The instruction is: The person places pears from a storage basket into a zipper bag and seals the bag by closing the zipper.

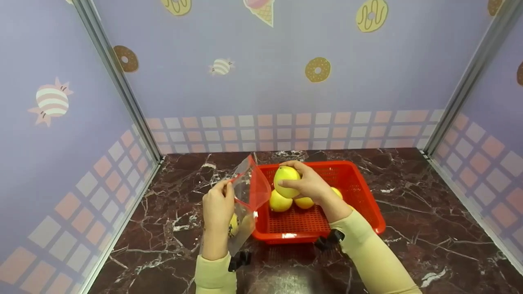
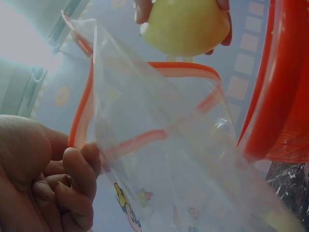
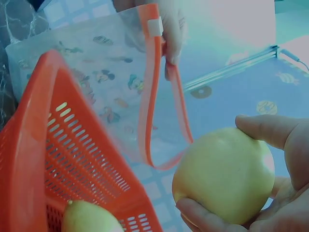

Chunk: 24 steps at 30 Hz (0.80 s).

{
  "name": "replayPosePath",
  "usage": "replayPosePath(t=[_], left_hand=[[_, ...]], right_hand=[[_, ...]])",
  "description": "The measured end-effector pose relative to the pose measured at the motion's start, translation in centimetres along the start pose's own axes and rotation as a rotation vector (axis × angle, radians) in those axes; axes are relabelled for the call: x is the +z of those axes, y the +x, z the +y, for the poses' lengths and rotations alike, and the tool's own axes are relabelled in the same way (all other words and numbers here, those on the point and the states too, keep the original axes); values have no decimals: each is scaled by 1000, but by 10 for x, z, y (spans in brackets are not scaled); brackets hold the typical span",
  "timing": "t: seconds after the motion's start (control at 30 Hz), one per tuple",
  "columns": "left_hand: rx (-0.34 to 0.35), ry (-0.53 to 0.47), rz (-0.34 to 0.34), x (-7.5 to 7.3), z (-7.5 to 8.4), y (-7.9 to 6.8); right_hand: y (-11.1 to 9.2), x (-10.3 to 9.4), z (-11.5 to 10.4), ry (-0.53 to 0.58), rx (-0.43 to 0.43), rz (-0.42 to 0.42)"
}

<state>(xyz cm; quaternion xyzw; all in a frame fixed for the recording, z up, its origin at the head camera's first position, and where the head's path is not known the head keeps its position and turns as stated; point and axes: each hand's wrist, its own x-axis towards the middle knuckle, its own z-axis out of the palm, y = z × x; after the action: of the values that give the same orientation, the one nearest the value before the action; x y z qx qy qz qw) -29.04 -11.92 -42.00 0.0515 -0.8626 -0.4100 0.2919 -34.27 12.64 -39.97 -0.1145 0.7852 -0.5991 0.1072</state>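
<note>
My left hand [image 1: 218,206] pinches the red-edged mouth of a clear zip bag [image 2: 159,164] printed with cartoon figures. The bag's mouth gapes toward the right, and something yellow shows low in it. My right hand [image 1: 308,181] grips a smooth yellow fruit [image 3: 224,176] between thumb and fingers, just right of the bag's mouth and above the basket. In the right wrist view the fruit is close to the bag's red rim; whether they touch I cannot tell. Several more yellow fruits [image 1: 280,201] lie in the red basket [image 1: 367,204], partly hidden by my right hand.
The basket has slotted walls and stands on a dark, marbled tabletop [image 1: 163,245], right beside the bag. Patterned lilac panels [image 1: 265,81] close in the back and both sides. Black wrist straps [image 1: 240,260] sit at both sleeves.
</note>
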Motion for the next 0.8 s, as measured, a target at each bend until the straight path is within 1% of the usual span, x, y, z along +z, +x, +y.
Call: replayPosePath(t=[0.27, 0.43, 0.63, 0.8], left_hand=[[-13, 2, -8, 0, 0, 0], [3, 7, -2, -1, 1, 0], [-11, 23, -14, 0, 1, 0], [-24, 29, -31, 1, 2, 0]], right_hand=[[5, 11, -15, 56, -39, -26], [8, 21, -23, 53, -51, -33], [11, 35, -28, 30, -51, -44], [14, 47, -30, 35, -96, -71]])
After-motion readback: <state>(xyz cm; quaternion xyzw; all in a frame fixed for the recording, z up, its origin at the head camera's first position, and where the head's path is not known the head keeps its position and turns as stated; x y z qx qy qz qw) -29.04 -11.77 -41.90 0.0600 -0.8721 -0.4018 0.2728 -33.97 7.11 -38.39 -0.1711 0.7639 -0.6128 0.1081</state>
